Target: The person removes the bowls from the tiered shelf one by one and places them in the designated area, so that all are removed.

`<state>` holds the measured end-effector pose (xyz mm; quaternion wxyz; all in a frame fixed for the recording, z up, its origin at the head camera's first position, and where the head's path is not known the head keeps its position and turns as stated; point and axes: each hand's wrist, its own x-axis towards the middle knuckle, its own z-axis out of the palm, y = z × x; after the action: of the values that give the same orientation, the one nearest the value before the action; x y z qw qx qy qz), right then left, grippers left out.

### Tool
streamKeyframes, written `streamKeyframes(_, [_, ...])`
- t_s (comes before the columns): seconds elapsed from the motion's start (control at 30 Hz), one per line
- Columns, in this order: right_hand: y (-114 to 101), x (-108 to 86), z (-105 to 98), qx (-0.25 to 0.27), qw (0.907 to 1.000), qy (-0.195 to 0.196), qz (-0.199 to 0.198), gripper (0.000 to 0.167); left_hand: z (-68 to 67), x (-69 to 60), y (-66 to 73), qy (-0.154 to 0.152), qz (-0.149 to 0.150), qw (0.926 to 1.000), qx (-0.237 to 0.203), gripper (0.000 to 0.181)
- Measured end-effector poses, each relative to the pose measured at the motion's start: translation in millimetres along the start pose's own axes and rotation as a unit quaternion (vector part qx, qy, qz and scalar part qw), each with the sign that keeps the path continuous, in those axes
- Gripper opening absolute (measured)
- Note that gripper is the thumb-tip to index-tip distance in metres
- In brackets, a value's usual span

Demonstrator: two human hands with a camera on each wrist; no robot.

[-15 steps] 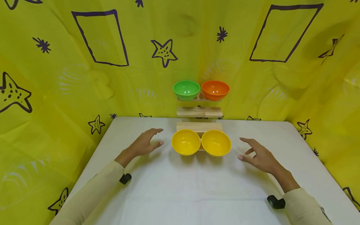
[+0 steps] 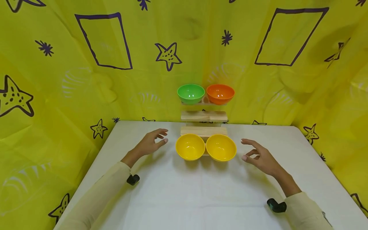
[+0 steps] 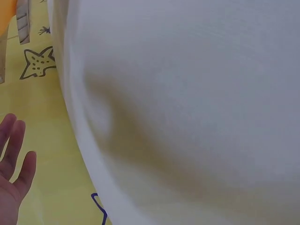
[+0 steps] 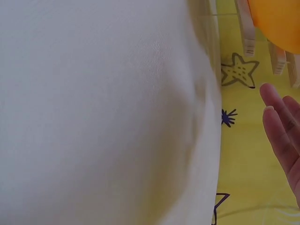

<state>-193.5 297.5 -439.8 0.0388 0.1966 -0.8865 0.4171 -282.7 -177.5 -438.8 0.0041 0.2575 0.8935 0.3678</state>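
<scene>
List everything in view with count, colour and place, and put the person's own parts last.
Green bowl: one, green, rack's top tier, left
Orange bowl: one, orange, rack's top tier, right
Yellow bowls: two, yellow, side by side at the rack's near end
Rack: one, pale wood, table's far edge
Table: one, white covering, below
Backdrop: yellow with dark drawings, behind and at both sides
Wrist devices: two, black, one by each cuff
Sleeves: two, pale beige, lower corners
Left hand: one, left of the bowls
Right hand: one, right of the bowls

We count 2 yellow bowls (image 2: 190,147) (image 2: 221,148), 1 green bowl (image 2: 191,94), 1 orange bowl (image 2: 220,94), 1 wooden rack (image 2: 204,115), 1 cloth-covered table (image 2: 172,195), 2 hands (image 2: 150,142) (image 2: 263,158) and 2 black wrist cameras (image 2: 133,179) (image 2: 277,205).
</scene>
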Motion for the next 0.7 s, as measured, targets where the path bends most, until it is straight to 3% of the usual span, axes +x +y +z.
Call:
streamKeyframes(0.33, [-4,6.1,6,0.037,0.9992,-0.01,0.009,0.069,6.1,14.2,3.1,0.001,-0.004,0.9998,-0.017,0.045])
streamKeyframes(0.7, [-13,10.0,15,0.073,0.9972,-0.011,-0.009,0.072,12.7,31.9,9.8,0.004,-0.007,0.9994,-0.035,0.042])
